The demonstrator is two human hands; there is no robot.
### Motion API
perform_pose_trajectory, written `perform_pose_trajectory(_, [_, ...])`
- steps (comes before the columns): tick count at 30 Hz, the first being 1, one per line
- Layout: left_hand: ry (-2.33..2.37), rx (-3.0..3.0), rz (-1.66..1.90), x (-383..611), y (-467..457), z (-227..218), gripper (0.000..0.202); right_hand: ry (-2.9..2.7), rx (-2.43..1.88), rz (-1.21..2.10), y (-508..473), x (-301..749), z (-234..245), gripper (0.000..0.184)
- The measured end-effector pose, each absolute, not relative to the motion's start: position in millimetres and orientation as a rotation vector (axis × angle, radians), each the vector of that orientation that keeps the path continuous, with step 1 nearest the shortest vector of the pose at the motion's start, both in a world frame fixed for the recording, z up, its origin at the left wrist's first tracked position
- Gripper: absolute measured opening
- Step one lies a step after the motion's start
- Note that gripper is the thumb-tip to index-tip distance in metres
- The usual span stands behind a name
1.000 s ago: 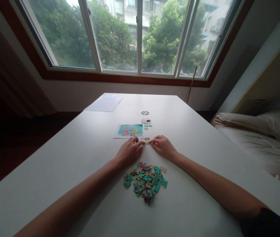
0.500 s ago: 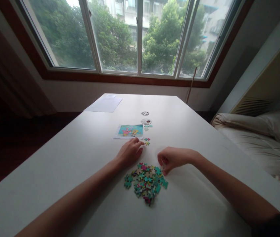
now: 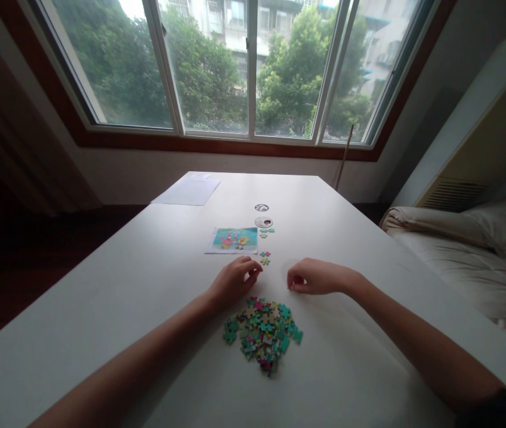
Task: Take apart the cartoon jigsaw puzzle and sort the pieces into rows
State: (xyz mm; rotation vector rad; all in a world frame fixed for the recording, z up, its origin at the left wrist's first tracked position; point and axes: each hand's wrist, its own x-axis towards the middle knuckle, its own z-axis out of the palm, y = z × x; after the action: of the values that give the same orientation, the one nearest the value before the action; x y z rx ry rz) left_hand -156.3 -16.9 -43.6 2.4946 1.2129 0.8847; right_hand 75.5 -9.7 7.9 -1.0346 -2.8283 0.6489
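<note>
A heap of loose puzzle pieces (image 3: 262,333), mostly teal with pink and tan, lies on the white table (image 3: 146,279) in front of me. My left hand (image 3: 233,280) rests just beyond the heap with its fingers curled and pinched together. My right hand (image 3: 309,277) hovers to the right of it, fingers closed in a pinch; what it holds is too small to make out. A small joined cluster of pieces (image 3: 265,257) sits between and beyond the hands. Farther off lies the colourful reference picture (image 3: 233,239).
Two round discs (image 3: 262,215) and a few more joined pieces (image 3: 265,232) lie past the picture. A sheet of paper (image 3: 187,191) is at the table's far left. Bedding (image 3: 471,238) lies to the right, and a large window (image 3: 248,65) is behind the table.
My right hand drew back from the small cluster toward the heap's right edge, then lifted slightly with its fingers pinched. My left hand pulled back a little and curled.
</note>
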Motion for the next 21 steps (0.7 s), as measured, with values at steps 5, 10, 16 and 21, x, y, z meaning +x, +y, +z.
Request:
perform_pose_trajectory(5, [1.192, 2.320, 0.977, -150, -18, -40, 0.015, -2.508, -1.014, 0.744, -5, 66, 0, 0.014])
perform_pose_trajectory(10, [1.164, 2.133, 0.999, -144, -23, -34, 0.018, -1.963, -1.026, 1.117, -2, 49, -22, 0.023])
perform_pose_trajectory(16, [1.104, 2.021, 0.999, -140, -27, -35, 0.022, -1.691, -0.940, 1.397, -2, 40, -37, 0.029])
perform_pose_trajectory(21, [1.073, 1.928, 1.003, -140, -25, -36, 0.023, -1.865, -0.988, 1.159, -8, 42, -33, 0.029])
